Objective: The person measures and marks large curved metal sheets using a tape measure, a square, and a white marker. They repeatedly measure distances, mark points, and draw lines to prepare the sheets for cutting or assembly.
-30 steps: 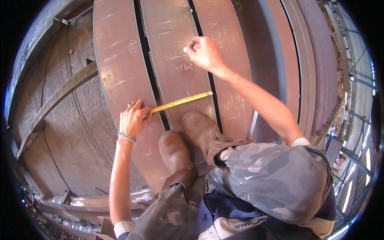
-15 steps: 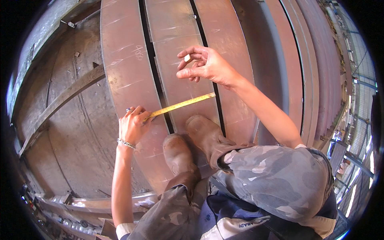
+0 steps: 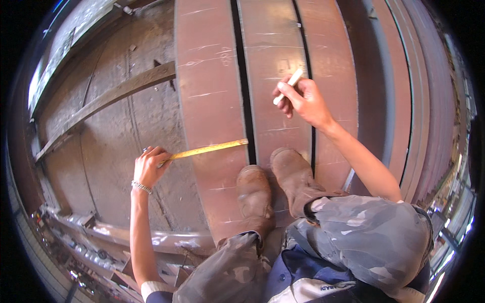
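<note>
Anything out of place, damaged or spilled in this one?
Nothing looks clearly damaged or spilled. A small pale scrap on the dark surface, away from the left hand and its yellow tape measure, may be stray.

Smooth metal beams, matt chalk stick

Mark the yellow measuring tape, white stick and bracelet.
Yellow measuring tape (image 3: 208, 149): head view, middle of the extended blade.
White stick (image 3: 295, 77): head view, exposed upper part.
Bracelet (image 3: 141, 187): head view, middle of the links.

A yellow tape measure stretches across the left metal strip — a white stick tilts over the middle strip.
</note>
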`<action>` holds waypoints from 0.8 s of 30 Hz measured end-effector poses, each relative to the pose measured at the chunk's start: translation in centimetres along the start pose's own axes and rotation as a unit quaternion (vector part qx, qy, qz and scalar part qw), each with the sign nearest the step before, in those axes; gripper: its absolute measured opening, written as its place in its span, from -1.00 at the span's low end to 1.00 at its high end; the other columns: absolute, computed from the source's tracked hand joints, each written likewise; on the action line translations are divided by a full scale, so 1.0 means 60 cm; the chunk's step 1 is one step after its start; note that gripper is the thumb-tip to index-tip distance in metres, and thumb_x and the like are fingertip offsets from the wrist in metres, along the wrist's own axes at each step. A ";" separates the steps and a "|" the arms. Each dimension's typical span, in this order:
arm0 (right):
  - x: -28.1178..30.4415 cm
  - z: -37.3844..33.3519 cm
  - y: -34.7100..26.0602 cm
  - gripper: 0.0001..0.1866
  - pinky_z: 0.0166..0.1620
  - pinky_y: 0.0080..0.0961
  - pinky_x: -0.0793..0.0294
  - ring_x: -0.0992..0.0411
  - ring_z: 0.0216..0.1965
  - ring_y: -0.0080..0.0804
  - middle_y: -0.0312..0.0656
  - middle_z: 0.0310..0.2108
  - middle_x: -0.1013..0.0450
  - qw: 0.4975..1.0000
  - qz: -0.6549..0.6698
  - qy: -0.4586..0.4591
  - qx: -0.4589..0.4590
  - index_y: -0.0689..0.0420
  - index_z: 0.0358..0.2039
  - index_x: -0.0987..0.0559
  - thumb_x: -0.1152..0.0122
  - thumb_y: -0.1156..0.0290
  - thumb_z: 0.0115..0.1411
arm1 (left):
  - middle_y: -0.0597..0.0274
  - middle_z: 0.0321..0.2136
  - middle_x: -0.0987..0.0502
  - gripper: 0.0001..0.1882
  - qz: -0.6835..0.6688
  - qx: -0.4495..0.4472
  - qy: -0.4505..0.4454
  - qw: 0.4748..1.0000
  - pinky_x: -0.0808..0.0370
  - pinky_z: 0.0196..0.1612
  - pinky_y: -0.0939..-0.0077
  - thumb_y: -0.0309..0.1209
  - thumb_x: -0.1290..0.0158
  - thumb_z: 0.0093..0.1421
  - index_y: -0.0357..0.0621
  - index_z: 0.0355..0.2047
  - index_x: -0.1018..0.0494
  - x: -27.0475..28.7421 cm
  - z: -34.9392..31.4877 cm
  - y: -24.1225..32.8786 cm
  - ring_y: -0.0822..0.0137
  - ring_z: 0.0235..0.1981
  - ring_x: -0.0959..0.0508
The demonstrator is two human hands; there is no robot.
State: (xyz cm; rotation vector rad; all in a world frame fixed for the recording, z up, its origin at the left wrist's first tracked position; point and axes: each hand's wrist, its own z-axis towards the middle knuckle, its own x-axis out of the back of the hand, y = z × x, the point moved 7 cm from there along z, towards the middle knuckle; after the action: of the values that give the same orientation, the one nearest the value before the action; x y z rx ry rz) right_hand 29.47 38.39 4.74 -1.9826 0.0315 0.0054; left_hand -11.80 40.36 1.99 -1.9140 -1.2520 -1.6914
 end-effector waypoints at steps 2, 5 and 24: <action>-0.019 0.000 0.005 -0.76 -0.49 -0.66 -0.49 -0.48 -0.51 -0.64 -0.26 -0.48 -0.52 1.000 -0.005 -0.020 -0.006 0.20 -0.35 -0.55 -0.09 0.33 0.43 | 0.42 -0.32 -0.61 -0.87 0.001 0.004 -0.002 1.000 -0.60 -0.21 0.31 -0.36 -0.32 0.06 0.05 -0.33 -0.68 -0.008 0.000 -0.001 0.27 -0.26 -0.58; -0.043 0.001 0.010 -0.82 -0.48 -0.66 -0.51 -0.49 -0.50 -0.65 -0.27 -0.48 -0.52 0.999 -0.012 -0.040 0.005 0.19 -0.32 -0.52 -0.11 0.38 0.41 | 0.41 -0.32 -0.61 -0.86 0.005 -0.010 -0.001 1.000 -0.60 -0.20 0.31 -0.38 -0.31 0.07 0.03 -0.32 -0.69 -0.011 0.005 0.000 0.28 -0.26 -0.58; -0.271 0.036 0.158 -0.85 -0.42 -0.58 -0.58 -0.53 -0.51 -0.60 -0.21 -0.48 -0.58 0.964 -0.083 -0.226 -0.111 0.25 -0.35 -0.51 -0.14 0.44 0.35 | 0.30 -0.29 -0.63 -0.87 -0.001 -0.001 -0.018 1.000 -0.60 -0.11 0.29 -0.39 -0.26 0.14 -0.06 -0.29 -0.69 -0.029 0.002 -0.019 0.25 -0.21 -0.60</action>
State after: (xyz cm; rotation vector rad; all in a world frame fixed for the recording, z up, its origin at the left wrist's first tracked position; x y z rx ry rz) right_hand 13.00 36.91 -4.54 -2.1577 -0.4493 0.3656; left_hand -12.47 40.38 0.02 -1.9545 -1.2664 -1.6668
